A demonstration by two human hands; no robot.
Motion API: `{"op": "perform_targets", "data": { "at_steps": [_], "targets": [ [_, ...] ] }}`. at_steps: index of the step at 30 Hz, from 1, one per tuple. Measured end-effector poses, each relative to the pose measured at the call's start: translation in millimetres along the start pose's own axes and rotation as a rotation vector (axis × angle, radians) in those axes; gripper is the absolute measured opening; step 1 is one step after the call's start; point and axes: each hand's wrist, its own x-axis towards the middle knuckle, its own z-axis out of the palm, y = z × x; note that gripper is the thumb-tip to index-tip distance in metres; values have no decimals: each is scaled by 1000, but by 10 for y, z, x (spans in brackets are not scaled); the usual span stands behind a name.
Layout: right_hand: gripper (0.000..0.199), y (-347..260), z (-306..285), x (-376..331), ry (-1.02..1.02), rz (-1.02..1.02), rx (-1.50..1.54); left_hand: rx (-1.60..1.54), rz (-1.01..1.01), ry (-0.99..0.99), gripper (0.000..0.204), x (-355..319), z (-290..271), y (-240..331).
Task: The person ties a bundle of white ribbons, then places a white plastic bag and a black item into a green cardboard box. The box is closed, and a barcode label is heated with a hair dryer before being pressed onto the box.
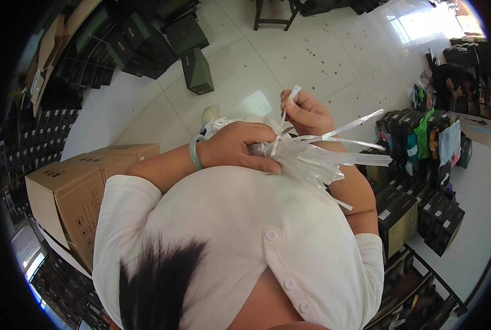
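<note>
My left hand point(240, 146), with a pale green bangle point(194, 152) on the wrist, is closed around a bunch of clear plastic strips point(317, 159) held against my chest. The strips fan out to the right. My right hand point(303, 113) sits just above the bunch and pinches a single thin clear strip point(289, 102) between thumb and fingers, its end sticking upward. A crumpled white plastic bag point(218, 126) shows behind my left hand; what is in it is hidden.
Brown cardboard boxes point(69, 192) stand at my left. Dark green boxes point(196, 69) lie on the white tiled floor point(311, 55) ahead. Stacks of dark boxes point(416, 209) line the right side. A person point(451, 80) crouches far right.
</note>
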Motion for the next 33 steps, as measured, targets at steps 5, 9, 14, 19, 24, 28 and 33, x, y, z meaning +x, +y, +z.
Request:
{"op": "perform_targets", "data": {
  "at_steps": [5,9,14,19,24,28,33],
  "targets": [
    [16,-43,253,232,-32,-55,44,-26,-81,-18,51,-70,-169,-37],
    [17,-361,496,466,-232,3,-132,154,-207,-73,58,-75,-424,-26],
    [18,-430,635,1031,-391,93,-337,5,-180,-79,63,-141,-712,-159],
    [14,-317,866,1413,-192,35,-144,-557,-366,18,54,-357,-1097,-171],
    [13,-163,1130,1818,-183,-79,114,-376,-184,31,52,-676,-1408,-383],
    [15,-128,1374,2028,-126,-104,77,-498,-214,45,76,-796,-1733,-474],
    [56,-358,1381,2254,97,-65,18,-732,-17,57,93,-756,-2527,-770]
  ]
}}
